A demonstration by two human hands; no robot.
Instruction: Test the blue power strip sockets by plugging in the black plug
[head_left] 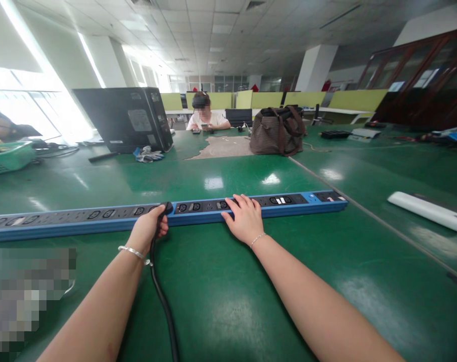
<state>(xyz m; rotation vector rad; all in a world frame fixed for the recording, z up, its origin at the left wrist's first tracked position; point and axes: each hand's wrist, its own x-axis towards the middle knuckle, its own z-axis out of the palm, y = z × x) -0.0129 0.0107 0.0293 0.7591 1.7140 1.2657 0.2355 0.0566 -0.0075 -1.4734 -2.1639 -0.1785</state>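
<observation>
The left hand (149, 226) has its fingers closed around a plug (168, 207) at the strip (209, 218), left of centre. The right hand (246, 217), fingers loosely spread, rests on the strip at centre, gripping nothing. A cord (163, 296) drops to the lower edge. The strip spans the table (209, 276) from the left edge to centre right.

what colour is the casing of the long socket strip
The casing is blue, seen best in the head view.
</observation>
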